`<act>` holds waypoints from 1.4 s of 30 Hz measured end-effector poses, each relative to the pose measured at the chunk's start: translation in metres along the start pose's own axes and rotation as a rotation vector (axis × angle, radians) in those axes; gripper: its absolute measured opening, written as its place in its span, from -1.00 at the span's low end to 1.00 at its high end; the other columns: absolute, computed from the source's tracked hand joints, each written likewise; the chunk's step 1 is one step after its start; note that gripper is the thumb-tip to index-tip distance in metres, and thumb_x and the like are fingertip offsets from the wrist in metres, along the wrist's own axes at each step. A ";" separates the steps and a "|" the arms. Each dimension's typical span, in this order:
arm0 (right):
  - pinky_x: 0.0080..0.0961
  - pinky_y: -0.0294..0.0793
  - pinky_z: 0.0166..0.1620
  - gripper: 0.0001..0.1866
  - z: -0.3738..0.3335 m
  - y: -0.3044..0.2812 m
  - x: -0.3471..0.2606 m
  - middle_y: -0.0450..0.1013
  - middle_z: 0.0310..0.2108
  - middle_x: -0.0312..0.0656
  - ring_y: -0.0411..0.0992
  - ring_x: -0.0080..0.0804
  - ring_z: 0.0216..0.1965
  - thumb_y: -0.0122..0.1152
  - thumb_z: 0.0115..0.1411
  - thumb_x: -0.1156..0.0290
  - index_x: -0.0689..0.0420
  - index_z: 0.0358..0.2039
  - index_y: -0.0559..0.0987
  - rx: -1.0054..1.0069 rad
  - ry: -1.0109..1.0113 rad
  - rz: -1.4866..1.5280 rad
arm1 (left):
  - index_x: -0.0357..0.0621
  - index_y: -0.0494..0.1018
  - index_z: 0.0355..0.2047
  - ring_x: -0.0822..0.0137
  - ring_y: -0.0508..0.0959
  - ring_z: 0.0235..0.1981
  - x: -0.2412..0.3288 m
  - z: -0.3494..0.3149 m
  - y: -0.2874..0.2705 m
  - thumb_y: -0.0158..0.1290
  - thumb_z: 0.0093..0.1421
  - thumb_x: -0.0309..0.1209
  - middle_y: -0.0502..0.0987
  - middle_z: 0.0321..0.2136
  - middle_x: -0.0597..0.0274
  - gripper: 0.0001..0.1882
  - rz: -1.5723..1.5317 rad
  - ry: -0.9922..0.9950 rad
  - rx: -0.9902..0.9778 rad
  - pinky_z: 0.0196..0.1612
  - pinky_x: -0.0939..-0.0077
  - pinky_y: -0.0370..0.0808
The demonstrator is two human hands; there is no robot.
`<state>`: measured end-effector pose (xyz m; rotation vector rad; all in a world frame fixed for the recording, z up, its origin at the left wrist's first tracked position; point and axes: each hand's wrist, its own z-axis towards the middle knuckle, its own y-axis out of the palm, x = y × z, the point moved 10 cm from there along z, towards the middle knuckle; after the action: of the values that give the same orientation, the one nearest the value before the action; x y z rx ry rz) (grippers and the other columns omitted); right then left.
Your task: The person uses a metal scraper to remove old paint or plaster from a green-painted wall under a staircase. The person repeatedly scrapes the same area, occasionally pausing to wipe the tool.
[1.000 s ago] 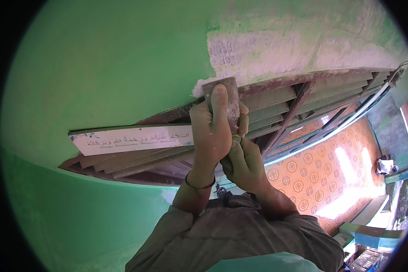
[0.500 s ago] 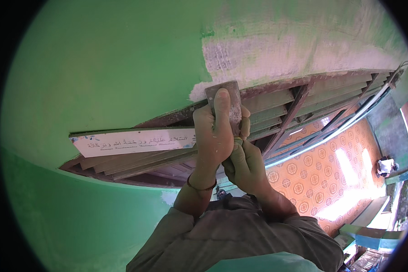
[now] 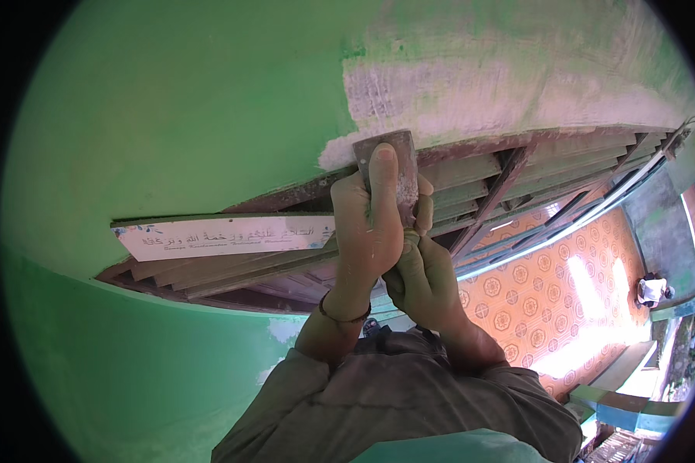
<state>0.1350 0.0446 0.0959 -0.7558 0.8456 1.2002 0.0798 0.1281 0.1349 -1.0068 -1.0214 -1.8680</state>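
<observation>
A putty knife (image 3: 407,163) with a wide, stained metal blade is held upright against the wall just above the dark wooden frame. My left hand (image 3: 372,220) is closed round the blade, its thumb laid flat along the face and its fingertips curling past the right edge. Lower down, my right hand (image 3: 428,285) grips the handle, most of which is hidden by the fingers. Beside the blade's tip the green paint (image 3: 232,116) meets a pale scraped patch (image 3: 455,96) with a ragged edge.
Below the scraped patch runs a brown louvred vent frame (image 3: 510,166). A white sign board (image 3: 232,238) leans against it at the left. Far below lies an orange patterned tile floor (image 3: 525,309), where a person (image 3: 654,290) is at the right.
Both hands and the putty knife have shifted slightly to the right, the blade tip a touch higher in view. The grip is unchanged.
</observation>
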 end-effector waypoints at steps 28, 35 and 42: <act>-0.64 0.13 -0.57 -0.62 -0.005 0.006 0.025 0.26 -0.65 -0.40 0.15 -0.71 -0.65 -0.19 0.52 0.23 0.19 -0.38 0.41 -0.012 0.304 0.343 | -0.33 0.43 -0.53 0.44 0.39 -0.79 0.020 0.003 0.001 -0.22 0.53 -0.15 0.42 -0.69 0.21 -0.43 -0.078 0.072 0.051 -0.74 0.58 0.25; -0.65 0.12 -0.58 -0.62 0.005 0.008 0.009 0.27 -0.64 -0.40 0.15 -0.71 -0.65 -0.20 0.53 0.23 0.20 -0.37 0.42 -0.054 0.172 0.200 | -0.31 0.45 -0.53 0.44 0.39 -0.79 0.019 0.004 -0.001 -0.22 0.53 -0.11 0.41 -0.71 0.22 -0.41 -0.079 0.027 0.045 -0.73 0.59 0.25; -0.64 0.12 -0.59 -0.62 -0.005 0.015 0.017 0.26 -0.66 -0.39 0.16 -0.70 -0.66 -0.18 0.52 0.25 0.20 -0.40 0.40 -0.037 0.291 0.307 | -0.29 0.48 -0.55 0.41 0.42 -0.79 0.010 -0.001 -0.008 -0.21 0.52 -0.07 0.43 -0.73 0.20 -0.38 -0.045 -0.035 0.061 -0.74 0.56 0.30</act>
<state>0.1223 0.0514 0.0774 -0.8655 1.2160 1.3995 0.0685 0.1277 0.1411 -0.9910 -1.1229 -1.8496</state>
